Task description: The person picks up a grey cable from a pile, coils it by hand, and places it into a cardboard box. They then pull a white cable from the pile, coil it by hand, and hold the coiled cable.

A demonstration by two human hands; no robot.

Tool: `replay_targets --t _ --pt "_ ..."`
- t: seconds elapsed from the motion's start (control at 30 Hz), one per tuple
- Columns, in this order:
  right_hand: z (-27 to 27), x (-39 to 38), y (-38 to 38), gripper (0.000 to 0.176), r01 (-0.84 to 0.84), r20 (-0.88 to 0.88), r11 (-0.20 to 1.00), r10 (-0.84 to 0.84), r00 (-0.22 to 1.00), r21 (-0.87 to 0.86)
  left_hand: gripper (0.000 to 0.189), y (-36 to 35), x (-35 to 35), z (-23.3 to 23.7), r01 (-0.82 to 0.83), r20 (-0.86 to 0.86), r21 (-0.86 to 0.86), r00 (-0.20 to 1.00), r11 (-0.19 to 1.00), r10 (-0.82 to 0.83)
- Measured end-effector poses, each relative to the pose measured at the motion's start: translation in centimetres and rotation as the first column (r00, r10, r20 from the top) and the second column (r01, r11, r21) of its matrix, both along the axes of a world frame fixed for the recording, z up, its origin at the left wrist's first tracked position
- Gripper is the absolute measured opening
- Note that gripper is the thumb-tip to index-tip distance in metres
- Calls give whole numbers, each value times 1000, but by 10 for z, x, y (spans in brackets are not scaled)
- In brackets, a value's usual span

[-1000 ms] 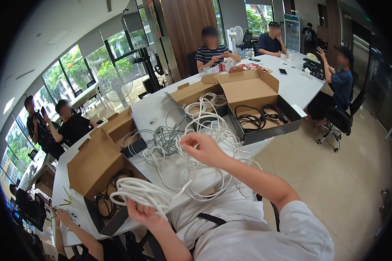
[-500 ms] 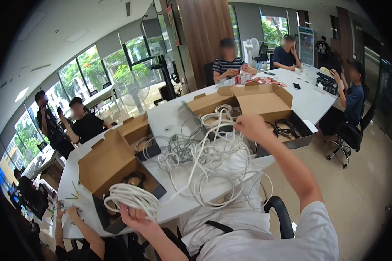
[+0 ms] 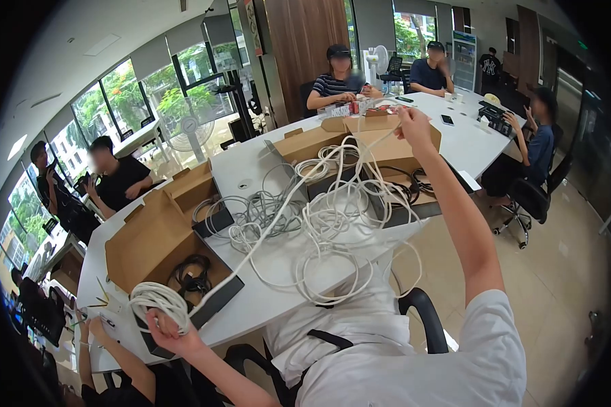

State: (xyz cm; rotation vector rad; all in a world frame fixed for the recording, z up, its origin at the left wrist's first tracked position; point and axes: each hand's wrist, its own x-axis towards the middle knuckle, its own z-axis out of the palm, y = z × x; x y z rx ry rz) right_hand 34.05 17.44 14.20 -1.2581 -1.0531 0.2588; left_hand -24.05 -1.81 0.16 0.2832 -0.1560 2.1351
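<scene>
A bundle of thick white cable point(image 3: 157, 303) is looped in my left hand point(image 3: 172, 332), over the corner of an open cardboard box point(image 3: 139, 244) with black cables point(image 3: 195, 275) inside. From that bundle one strand runs up to the right into the tangle of white and grey cables point(image 3: 332, 214) on the white table. My right hand point(image 3: 414, 129) is raised above an open box at the right point(image 3: 407, 163), its fingers closed on a white strand that lifts part of the tangle.
Along the far side of the table point(image 3: 482, 142) sit people near small red and white packs point(image 3: 349, 108) and a phone point(image 3: 447, 120). At lower left, another person's hands point(image 3: 91, 329) rest near the table edge. A black chair point(image 3: 536, 197) stands at the right.
My right hand has risen with its strand, pulling cable up. My left hand has moved left with the bundle, and the strand between bundle and tangle is now straighter.
</scene>
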Motion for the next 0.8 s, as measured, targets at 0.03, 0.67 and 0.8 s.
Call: replay_targets --t 0.03,0.67,0.8 --pt "-3 13 12 29 22 -73 1000 -23 997 -16 16 -8 -2 10 -43 38 -33 998 999 44" --pt "-77 89 25 27 46 -13 956 -52 999 -288 41 -18 -63 -1 -103 -16 222 994 970 109" --pt "-46 29 24 26 -32 231 972 88 969 -235 40 -12 -18 18 -55 -5 182 998 982 57"
